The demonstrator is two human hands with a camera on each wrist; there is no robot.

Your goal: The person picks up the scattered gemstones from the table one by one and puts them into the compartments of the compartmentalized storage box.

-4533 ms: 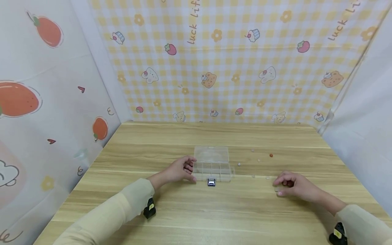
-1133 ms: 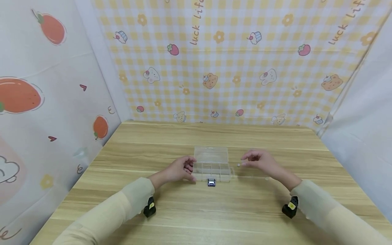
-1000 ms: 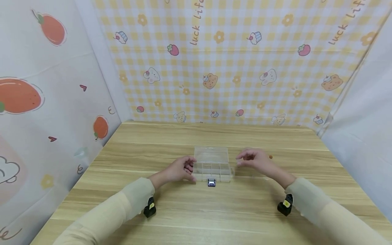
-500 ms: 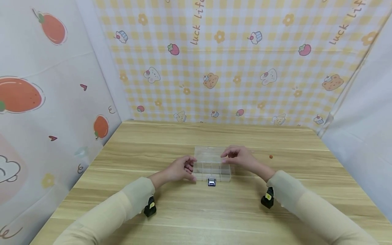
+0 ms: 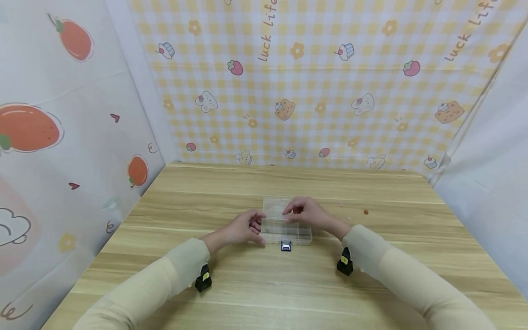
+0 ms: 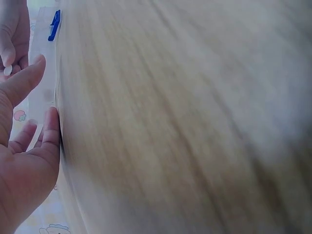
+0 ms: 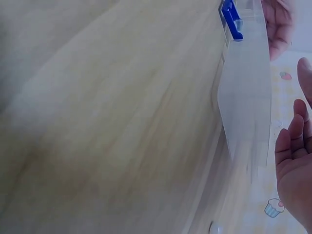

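A clear plastic compartment box [image 5: 279, 238] lies with its lid [image 5: 272, 207] folded back and a blue clasp [image 5: 286, 246] at its front. My left hand [image 5: 243, 228] holds the box's left end, thumb at the front corner and fingers at the back. Over the compartments, my right hand [image 5: 309, 214] stays with thumb and fingertips close together. In the left wrist view, it pinches a small whitish piece [image 6: 8, 70]; its exact kind does not show. The right wrist view has the right fingers [image 7: 296, 131] beyond the box's right end.
An orange-brown bead-like piece [image 5: 365, 211] lies on the wooden table [image 5: 264, 288] to the right, with small pale pieces [image 5: 349, 218] nearby. Another small whitish piece [image 7: 215, 227] shows low in the right wrist view. A checked cloth [image 5: 313, 91] hangs behind the table.
My right hand has come from the right side of the table, past the pale bead, to over the box's middle. My left hand has stayed at the box's left end.
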